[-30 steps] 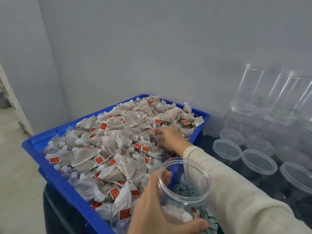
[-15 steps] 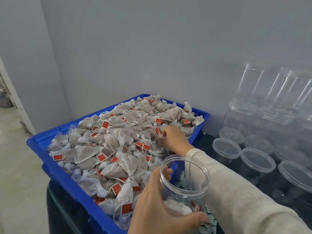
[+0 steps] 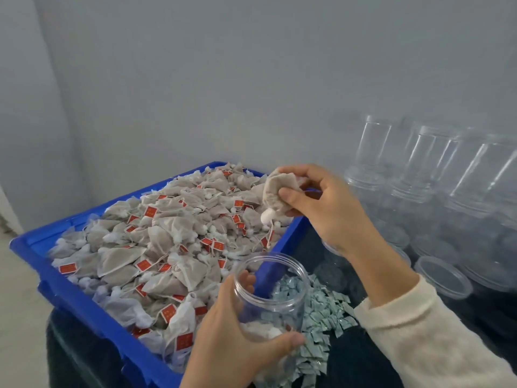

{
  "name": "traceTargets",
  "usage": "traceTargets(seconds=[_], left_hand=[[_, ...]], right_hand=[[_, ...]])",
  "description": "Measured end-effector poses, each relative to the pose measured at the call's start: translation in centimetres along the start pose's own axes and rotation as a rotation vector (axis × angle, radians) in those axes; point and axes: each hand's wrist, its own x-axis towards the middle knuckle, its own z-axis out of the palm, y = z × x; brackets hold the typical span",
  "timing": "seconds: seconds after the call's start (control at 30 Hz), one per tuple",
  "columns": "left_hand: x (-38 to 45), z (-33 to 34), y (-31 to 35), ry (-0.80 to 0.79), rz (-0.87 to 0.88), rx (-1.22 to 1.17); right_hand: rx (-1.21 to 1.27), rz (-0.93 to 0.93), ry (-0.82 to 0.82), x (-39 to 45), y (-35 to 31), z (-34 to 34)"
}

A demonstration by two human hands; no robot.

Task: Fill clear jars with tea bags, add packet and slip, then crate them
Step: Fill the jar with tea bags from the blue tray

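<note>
The right hand [image 3: 321,203], in a cream knitted sleeve, pinches a soft beige mesh tea bag [image 3: 278,196] between thumb and curled fingers, raised above the far right corner of the blue rigid plastic bin [image 3: 70,292]; a knotted white end and a string with a small red tag dangle beneath it. The left hand [image 3: 237,343] wraps around an open clear plastic jar [image 3: 272,292], thumb along its lower side, fingers seen blurred through the wall. A few pale bags lie at the jar's bottom, hard to count. The bin is heaped with crumpled gauzy tea bags [image 3: 156,242] with red paper tags. Small pale green foil packets [image 3: 321,317] lie scattered on the dark table just beside the jar, partly hidden behind it. Empty clear jars [image 3: 436,175], stacked, stand at the right, their outlines faint against the grey wall, the edge cutting some off
</note>
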Motion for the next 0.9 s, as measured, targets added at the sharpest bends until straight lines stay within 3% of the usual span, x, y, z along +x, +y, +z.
traceTargets(seconds=[0.1,0.3,0.53,0.9], left_hand=[[-0.1,0.1,-0.2,0.016,0.018,-0.022],[0.1,0.1,-0.2,0.033,0.054,-0.063],[0.1,0.1,-0.6,0.016,0.054,-0.014],[0.0,0.0,-0.2,0.019,0.059,0.060]], right_hand=[[0.016,-0.045,-0.001,-2.6,-0.9,0.3],[-0.346,-0.121,-0.054,-7.0,-0.2,1.1],[-0.473,-0.105,-0.190,-7.1,-1.0,0.2],[-0.752,0.074,-0.861,-3.5,-3.1,2.2]])
